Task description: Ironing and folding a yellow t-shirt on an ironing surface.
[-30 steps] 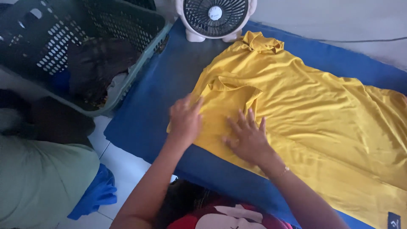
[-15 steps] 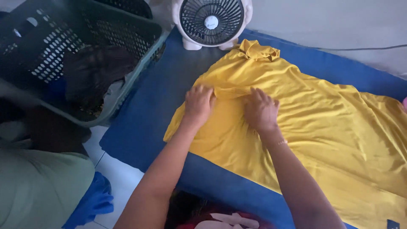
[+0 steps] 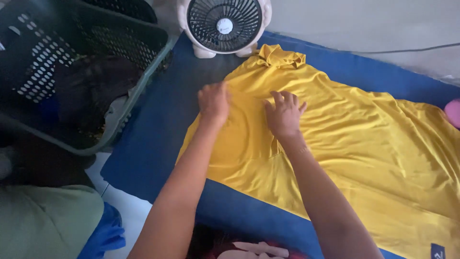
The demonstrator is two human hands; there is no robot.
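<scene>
Hands lie flat and unclenched, left hand and right hand side by side pressing the yellow shirt near the mat's far edge by the fan, sleeve folded in, the remainder spread unfolded toward the right edge

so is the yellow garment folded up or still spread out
Mostly spread out: the yellow garment lies flat across the blue mat, with only its near sleeve area turned in under the left hand and right hand.
</scene>
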